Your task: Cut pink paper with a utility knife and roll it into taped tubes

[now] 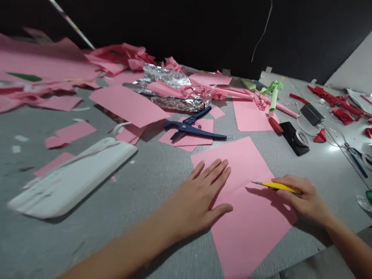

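Observation:
A sheet of pink paper (pixel 247 228) lies on the grey table in front of me, with a faint crease or line across its middle. My left hand (pixel 203 193) rests flat on the sheet's left side, fingers spread. In my right hand (pixel 308 197) is a yellow utility knife (pixel 279 186), its blade pointing left over the paper. The hand casts a shadow on the sheet; whether the blade tip touches the paper I cannot tell. Beyond the sheet, blue-handled cutters (pixel 197 130) lie on smaller pink pieces.
A white foam block (pixel 72 178) lies at left. Pink paper scraps (pixel 130 104) and crumpled foil (pixel 171 77) fill the back. To the right are a red-handled tool (pixel 274 124), a black phone-like case (pixel 292 137), cables, pliers (pixel 357 161) and red paper pieces (pixel 337 100).

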`<action>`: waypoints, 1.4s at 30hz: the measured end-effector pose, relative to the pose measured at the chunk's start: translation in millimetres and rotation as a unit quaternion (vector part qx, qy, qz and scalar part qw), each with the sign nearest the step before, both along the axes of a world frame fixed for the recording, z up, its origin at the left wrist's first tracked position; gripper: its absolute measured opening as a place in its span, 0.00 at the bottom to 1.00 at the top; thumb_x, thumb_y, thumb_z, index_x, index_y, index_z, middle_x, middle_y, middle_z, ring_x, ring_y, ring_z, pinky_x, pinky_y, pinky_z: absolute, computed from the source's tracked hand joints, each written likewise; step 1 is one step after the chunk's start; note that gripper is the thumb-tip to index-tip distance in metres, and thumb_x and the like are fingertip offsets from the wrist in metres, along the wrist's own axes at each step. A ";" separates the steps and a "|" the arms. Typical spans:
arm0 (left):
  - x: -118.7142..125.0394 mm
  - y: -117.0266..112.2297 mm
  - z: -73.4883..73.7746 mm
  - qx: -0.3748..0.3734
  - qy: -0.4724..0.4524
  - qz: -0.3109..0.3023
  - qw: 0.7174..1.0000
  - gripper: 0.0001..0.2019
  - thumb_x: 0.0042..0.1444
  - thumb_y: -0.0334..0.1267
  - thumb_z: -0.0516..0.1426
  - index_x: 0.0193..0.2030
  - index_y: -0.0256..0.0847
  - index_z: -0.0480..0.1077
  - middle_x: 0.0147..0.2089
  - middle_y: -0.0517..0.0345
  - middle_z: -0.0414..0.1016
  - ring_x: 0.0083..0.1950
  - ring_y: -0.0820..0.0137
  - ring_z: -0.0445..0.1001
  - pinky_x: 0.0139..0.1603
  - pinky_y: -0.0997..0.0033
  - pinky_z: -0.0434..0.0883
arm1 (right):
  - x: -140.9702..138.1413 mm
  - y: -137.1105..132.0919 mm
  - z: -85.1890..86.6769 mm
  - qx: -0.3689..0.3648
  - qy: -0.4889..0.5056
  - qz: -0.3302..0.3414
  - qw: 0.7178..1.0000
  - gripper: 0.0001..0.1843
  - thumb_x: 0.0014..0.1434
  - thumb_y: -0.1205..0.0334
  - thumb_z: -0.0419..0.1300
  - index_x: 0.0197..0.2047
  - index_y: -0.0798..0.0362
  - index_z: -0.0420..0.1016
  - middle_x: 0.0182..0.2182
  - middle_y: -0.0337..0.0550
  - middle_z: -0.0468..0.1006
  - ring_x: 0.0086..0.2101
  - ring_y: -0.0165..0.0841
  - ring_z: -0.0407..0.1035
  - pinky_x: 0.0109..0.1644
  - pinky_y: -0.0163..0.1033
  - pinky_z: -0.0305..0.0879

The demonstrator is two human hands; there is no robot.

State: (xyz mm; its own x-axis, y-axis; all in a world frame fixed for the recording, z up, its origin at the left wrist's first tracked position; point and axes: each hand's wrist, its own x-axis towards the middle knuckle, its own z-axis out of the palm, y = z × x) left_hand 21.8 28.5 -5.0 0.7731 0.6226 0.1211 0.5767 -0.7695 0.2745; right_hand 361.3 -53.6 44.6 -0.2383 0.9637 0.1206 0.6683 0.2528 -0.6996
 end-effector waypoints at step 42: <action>3.7 -22.5 -16.7 0.023 -0.127 0.021 0.991 0.42 0.71 0.58 0.56 0.82 0.29 0.57 0.84 0.33 0.55 0.86 0.43 0.52 0.86 0.38 0.47 | -12.6 24.1 20.7 0.064 -0.128 0.196 0.970 0.18 0.73 0.66 0.64 0.64 0.51 0.82 0.48 0.49 0.89 0.52 0.40 0.84 0.57 0.44 0.84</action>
